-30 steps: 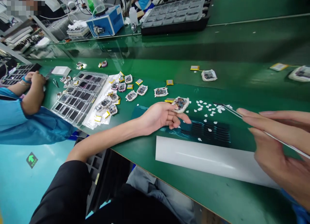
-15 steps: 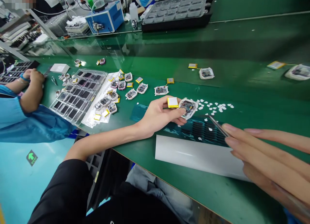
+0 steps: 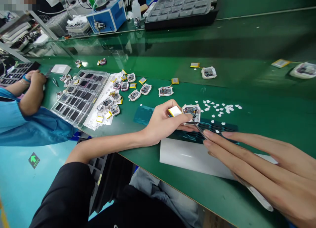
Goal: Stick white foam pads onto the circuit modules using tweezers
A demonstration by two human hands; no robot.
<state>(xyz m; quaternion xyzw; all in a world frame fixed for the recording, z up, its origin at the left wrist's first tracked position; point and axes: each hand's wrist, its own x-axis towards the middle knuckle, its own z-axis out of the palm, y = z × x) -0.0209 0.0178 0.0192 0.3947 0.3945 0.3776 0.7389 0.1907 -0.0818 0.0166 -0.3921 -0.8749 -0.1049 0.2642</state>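
My left hand holds a small white-framed circuit module with a yellow-edged battery attached, just above the green bench. My right hand grips metal tweezers, whose tip touches the module's lower edge. Below the module lies a dark sheet of small black pads on a teal film. Small white paper dots are scattered just behind it.
A white strip lies near the bench's front edge. Several more modules and a clear tray of dark screens sit to the left. A co-worker's arm in a blue sleeve rests at far left. A blue device and stacked trays stand at the back.
My left hand lifted the module and battery and turned it face up. My right hand moved left, bringing the tweezers' tip from the white dots to the module.
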